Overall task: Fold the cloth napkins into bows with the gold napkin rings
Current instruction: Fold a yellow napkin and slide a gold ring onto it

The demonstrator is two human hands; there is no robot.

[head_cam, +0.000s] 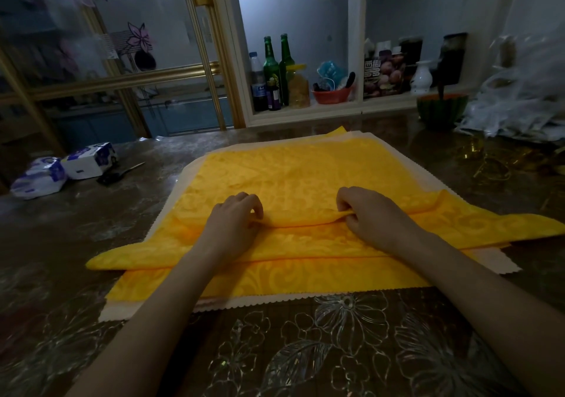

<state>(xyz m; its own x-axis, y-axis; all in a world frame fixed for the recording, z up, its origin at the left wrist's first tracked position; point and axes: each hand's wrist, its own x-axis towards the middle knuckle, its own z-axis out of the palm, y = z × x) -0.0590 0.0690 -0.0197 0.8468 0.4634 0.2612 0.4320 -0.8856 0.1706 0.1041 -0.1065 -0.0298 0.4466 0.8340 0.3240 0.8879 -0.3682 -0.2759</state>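
Both hands are on the top yellow napkin [305,176], which lies turned diagonal on a stack mid-table [336,351]. Left hand [235,216] & right hand [370,213] each have fingers curled, pinching the same raised pleat [299,218] btw thumb and fingertips, one either side of centre. That's prob. so the fold stays straight across the width and doesn't sag as it's laid over. Looks like the accordion-pleat stage; no ring on yet. The napkin's two side corners poke out L and R past the stack (being turned vs. the pile makes it easy to pick out).

Counts:
- 1 napkin in hand.
- Under it, at least 1 more yellow and 1 cream napkin [275,300] w/ zigzag edge. Exact no. of layers is hard to tell in this dim light.
- Gold napkin rings [492,169] lie well off to the right, a tangle I can't count.
- 2 tissue packs [88,159] far left.
- 2 green bottles [270,66] on the shelf behind.
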